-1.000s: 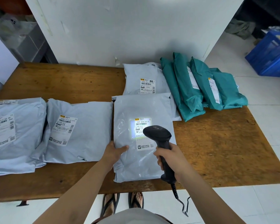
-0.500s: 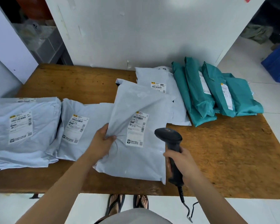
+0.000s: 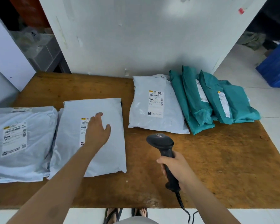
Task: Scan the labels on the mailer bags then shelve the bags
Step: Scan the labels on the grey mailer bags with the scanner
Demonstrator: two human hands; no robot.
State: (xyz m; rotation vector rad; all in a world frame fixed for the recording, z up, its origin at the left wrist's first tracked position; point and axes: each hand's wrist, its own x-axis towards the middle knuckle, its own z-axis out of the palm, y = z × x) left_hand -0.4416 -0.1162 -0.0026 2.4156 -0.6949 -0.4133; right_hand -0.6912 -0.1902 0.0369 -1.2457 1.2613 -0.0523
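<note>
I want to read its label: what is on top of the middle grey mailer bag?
The left hand is spread over the middle grey mailer bag, hiding most of its label. Only its left strip shows; whether the hand touches the bag is unclear.

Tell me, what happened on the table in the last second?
The left hand picked the scanned grey mailer bag up by its edge, carried it left and laid it beside the leftmost grey bag, then let go; the hand is now open above it. The right hand kept its grip on the scanner. The far grey bag and teal bags stayed put.
</note>
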